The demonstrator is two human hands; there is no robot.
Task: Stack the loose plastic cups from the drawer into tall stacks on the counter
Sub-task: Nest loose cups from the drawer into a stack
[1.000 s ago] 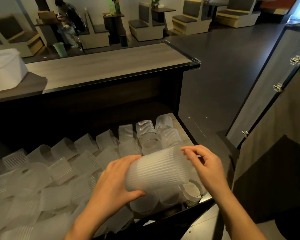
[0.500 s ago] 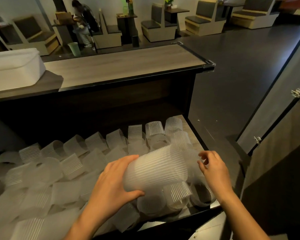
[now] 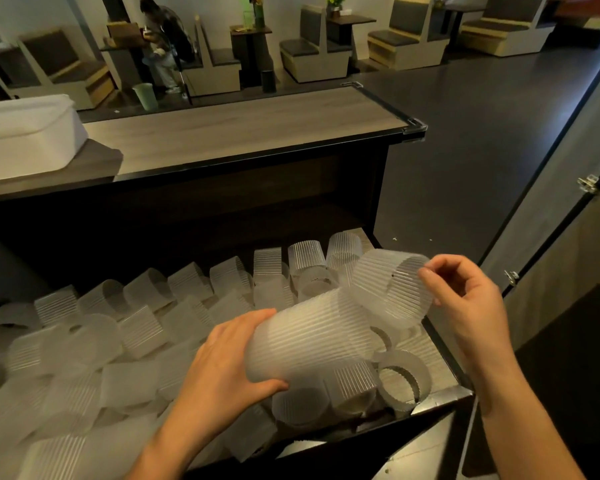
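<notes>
Gripping short nested stack (image 3: 312,337) sideways in left hand (image 3: 222,368) above open drawer (image 3: 444,362); pinching rim of loose cup (image 3: 392,289) with right hand (image 3: 465,306), right at stack's end. Probably light, thin, bendy; ribs aid grip. Best held round wall, gently.

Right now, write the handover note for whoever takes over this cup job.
Left hand grips a short sideways stack of ribbed cups over the drawer.
Right hand pinches the rim of one cup at the stack's open end, not yet nested.
Loose cups crowd the drawer.
Done: a short stack in hand. Left: nest this cup, gather the rest, stand stacks on the counter, where none shows yet.
</notes>
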